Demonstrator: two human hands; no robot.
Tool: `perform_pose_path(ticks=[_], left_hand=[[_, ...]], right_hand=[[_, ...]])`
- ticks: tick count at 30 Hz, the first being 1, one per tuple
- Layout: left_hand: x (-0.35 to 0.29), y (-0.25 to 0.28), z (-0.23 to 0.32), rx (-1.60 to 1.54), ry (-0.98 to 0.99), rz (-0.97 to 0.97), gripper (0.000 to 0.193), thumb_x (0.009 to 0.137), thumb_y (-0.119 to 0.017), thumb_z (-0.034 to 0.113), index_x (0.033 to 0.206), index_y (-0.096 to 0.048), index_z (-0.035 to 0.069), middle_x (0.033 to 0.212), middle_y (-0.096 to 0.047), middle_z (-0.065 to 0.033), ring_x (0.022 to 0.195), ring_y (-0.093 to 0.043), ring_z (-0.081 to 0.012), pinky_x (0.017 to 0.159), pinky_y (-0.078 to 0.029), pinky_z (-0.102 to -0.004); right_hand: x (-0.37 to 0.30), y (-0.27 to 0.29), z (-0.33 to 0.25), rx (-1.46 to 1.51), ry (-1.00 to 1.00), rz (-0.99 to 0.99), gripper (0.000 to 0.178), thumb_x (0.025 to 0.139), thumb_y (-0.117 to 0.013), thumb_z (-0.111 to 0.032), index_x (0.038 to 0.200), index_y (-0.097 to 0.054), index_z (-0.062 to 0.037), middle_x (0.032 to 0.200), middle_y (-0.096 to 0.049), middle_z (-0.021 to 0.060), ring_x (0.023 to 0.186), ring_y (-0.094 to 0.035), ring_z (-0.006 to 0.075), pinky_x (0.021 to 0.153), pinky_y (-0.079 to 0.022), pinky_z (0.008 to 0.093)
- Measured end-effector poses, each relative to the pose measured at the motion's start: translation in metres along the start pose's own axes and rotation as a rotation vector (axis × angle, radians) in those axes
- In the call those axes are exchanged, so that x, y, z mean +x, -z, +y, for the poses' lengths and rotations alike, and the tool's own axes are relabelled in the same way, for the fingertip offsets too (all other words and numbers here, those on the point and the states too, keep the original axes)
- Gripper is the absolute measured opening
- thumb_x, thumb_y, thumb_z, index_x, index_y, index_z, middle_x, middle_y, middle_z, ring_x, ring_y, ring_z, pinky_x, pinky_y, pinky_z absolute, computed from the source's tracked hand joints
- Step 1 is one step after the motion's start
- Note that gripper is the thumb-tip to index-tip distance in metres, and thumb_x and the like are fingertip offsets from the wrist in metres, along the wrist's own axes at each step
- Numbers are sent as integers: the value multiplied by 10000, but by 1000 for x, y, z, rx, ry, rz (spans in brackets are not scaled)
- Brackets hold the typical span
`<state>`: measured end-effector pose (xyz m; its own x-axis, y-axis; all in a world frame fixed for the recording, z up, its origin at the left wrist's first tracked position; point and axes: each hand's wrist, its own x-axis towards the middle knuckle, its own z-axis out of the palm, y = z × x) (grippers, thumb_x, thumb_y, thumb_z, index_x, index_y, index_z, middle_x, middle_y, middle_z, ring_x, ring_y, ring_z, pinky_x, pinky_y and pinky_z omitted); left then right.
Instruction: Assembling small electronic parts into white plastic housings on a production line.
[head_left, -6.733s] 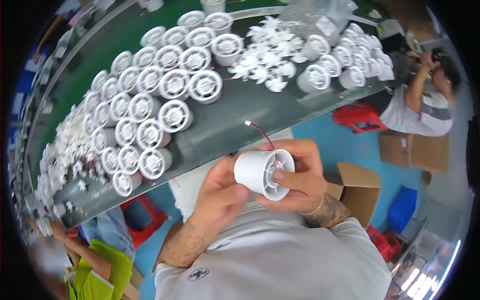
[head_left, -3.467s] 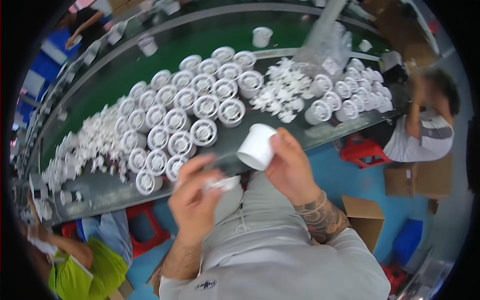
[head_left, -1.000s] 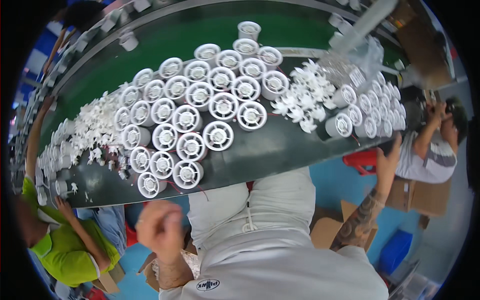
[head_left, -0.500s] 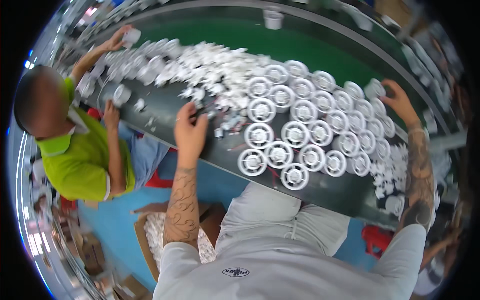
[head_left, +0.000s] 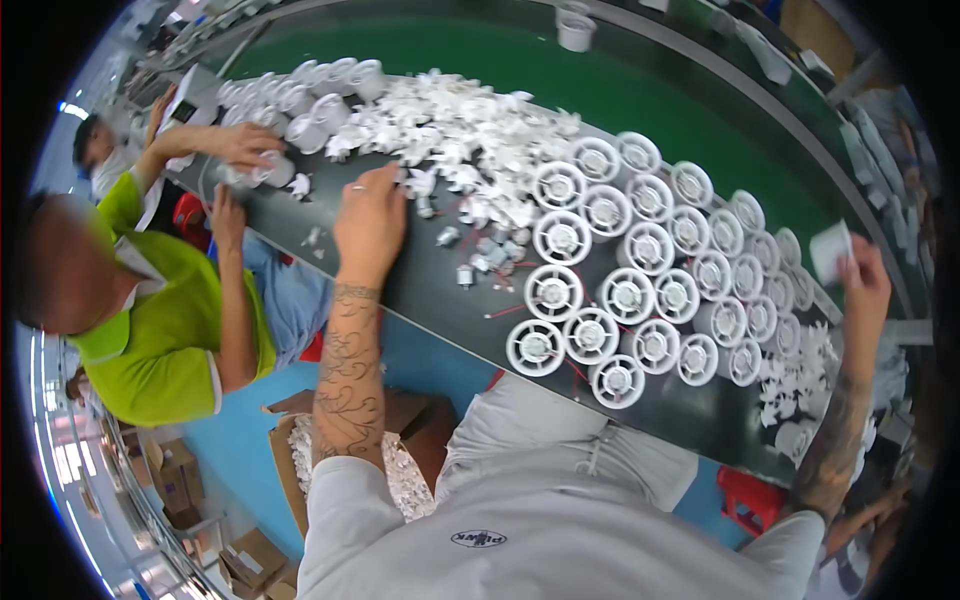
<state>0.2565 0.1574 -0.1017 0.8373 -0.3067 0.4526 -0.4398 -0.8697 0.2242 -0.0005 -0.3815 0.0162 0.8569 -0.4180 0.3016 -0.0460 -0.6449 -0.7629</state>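
Observation:
My right hand (head_left: 866, 278) grips a white plastic cup-shaped housing (head_left: 829, 253) by its side, tilted, beyond the right end of the cluster. At the near edge of a heap of small white plastic parts (head_left: 470, 130) is my left hand (head_left: 368, 228); its fingers are bent together, and whatever they pinch is hidden. Several round white housings (head_left: 562, 238) with spoked rings inside stand in rows on the dark work surface (head_left: 440, 310). Small metal motors (head_left: 490, 255) with red wires lie between the heap and the housings.
A co-worker in a green shirt (head_left: 150, 340) sits at left, one hand (head_left: 245, 145) by a white cup. A green conveyor belt (head_left: 690, 120) runs behind, carrying white cups (head_left: 575, 32). More white parts (head_left: 800, 370) lie at right. An open carton (head_left: 415, 440) stands below.
My right hand has lifted a white housing from the cluster's far right edge and moved it right. My left hand has reached forward to the heap, fingers closing. The co-worker's far hand has come down.

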Motion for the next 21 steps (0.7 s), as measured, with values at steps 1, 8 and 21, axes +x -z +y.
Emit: perform_pose_path(ticks=[1,8,21], left_hand=[[4,-3,-10,6,-34,20,284,846,-625,158,1124,-642,99,1042,-649,-116,940,-596,-333,768,-505,-436],[-4,0,-59,-360,228,231,265,903,-649,238,1058,-664,23,938,-700,-130,765,-649,-180,687,-507,-296],[-167,94,235,-1284,-20,-588,158,790,-679,19,938,-644,-24,879,-681,-165,718,-647,-210,648,-510,-283]], right_hand=[[-35,4,-17,26,14,-8,124,822,-650,-86,869,-581,5,1094,-612,101,970,-581,174,895,-424,275],[-191,-57,-76,-272,146,-167,377,626,-805,-56,933,-586,-46,1117,-591,213,920,-637,340,756,-528,373],[-258,-78,-51,82,-348,96,603,805,-707,-192,1326,-470,0,1391,-460,128,1119,-545,183,904,-471,323]])
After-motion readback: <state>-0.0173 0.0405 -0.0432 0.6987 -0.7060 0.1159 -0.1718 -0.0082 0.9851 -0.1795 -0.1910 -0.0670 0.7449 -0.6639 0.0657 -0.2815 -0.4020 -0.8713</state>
